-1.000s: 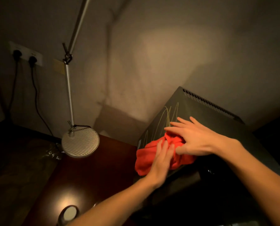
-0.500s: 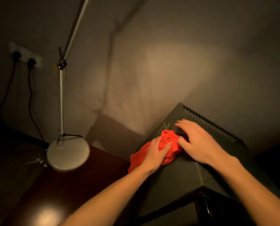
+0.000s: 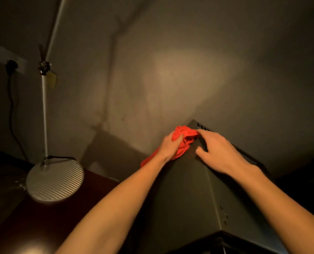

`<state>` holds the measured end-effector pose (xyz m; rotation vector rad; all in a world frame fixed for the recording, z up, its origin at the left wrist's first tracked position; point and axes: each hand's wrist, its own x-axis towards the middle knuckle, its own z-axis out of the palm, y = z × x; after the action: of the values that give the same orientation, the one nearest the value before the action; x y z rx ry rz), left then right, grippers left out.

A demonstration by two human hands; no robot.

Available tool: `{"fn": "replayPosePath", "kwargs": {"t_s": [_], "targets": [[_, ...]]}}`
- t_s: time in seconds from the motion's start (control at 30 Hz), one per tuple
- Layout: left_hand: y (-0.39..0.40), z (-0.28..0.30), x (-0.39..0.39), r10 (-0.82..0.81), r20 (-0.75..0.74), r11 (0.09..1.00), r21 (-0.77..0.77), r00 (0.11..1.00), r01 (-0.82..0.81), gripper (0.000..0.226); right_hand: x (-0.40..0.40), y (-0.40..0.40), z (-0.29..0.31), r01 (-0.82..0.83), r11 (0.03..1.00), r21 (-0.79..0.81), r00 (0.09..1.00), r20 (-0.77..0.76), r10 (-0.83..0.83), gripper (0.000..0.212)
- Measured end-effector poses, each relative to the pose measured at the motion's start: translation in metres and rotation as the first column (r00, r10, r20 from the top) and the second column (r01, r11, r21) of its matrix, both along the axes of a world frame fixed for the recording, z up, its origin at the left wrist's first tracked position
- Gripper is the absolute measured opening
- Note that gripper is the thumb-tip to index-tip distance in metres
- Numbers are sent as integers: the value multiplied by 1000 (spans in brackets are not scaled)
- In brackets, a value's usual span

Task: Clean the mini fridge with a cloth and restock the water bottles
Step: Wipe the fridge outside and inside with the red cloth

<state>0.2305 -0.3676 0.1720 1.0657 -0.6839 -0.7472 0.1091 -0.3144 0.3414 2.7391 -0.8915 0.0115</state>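
A dark grey mini fridge (image 3: 192,195) stands at the right on a dark wooden table, seen from above its top. A bunched red cloth (image 3: 184,138) lies at the fridge's far top corner, beside the vent slots. My left hand (image 3: 170,147) presses on the cloth, fingers laid over it. My right hand (image 3: 218,153) rests spread on the fridge top, its fingertips touching the cloth's right edge. No water bottles are in sight.
A desk lamp's round ribbed base (image 3: 54,181) sits on the wooden table (image 3: 33,226) at the left, its metal pole (image 3: 44,110) rising up. A wall socket (image 3: 9,61) with two black plugs is at the far left. The wall stands close behind the fridge.
Both hands have pushed the red cloth across the fridge top, from its near left part to the far corner by the vents. The view has tilted along with them.
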Motion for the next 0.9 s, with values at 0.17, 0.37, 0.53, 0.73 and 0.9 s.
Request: {"fn": "replayPosePath", "kwargs": {"t_s": [0.17,0.37,0.53,0.73,0.9], "targets": [[22,-33,-5,-91,37,995,52,995,89,44,-6,2,-4,88,996,18,995,-50,-87,57],[118,-31,-35,-132,220,991,15,966,132,60,-5,4,-14,62,997,56,998,-1,-62,50],[115,-15,-38,-74,299,992,-76,951,101,66,8,-3,-16,45,998,34,999,16,-45,47],[67,6,-12,-82,147,993,-69,986,93,40,37,-9,-27,-24,1000,-1,995,-92,24,52],[32,-10,6,-103,73,995,-12,992,104,32,50,-21,-33,-64,993,-96,959,-282,34,50]]}}
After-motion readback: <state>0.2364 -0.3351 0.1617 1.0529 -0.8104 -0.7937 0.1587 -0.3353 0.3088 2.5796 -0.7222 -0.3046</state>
